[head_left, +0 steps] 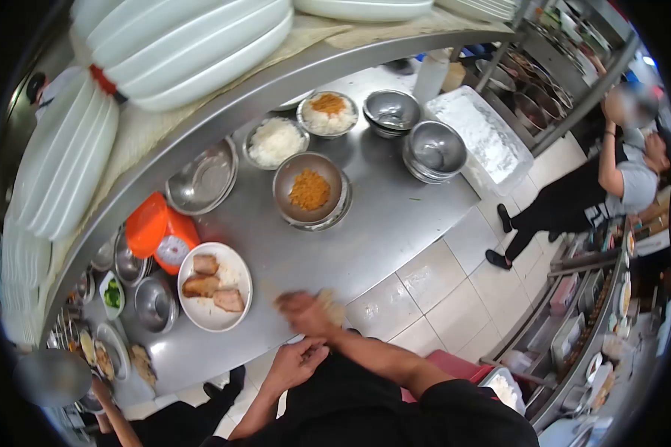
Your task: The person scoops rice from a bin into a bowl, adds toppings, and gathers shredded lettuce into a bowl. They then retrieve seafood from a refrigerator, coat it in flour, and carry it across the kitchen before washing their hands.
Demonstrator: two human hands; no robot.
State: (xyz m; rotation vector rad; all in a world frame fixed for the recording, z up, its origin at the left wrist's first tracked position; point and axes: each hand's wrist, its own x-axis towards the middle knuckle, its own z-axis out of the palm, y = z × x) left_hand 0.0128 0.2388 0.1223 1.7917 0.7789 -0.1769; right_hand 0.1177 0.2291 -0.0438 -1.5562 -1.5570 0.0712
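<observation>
My right hand (303, 313) is over the front edge of the steel counter (298, 261), its fingers smeared by motion. A beige cloth (330, 307) lies beside it; whether the hand touches the cloth is unclear. Close to my right wrist is my left hand (298, 363), fingers curled together; what they hold, if anything, is too small to name. To the left, a white bowl (244, 305) contains pieces of cooked meat (229, 300). Farther back, a metal bowl (285, 197) holds orange crumbly food (309, 190).
Rice bowls (277, 143) and stacked metal bowls (436, 149) stand behind, near a white powder tray (481, 138). An orange scale (173, 249) is left. Plates (194, 52) fill the overhead shelf. One person (589, 182) stands right; another's arm (112, 413) shows lower left.
</observation>
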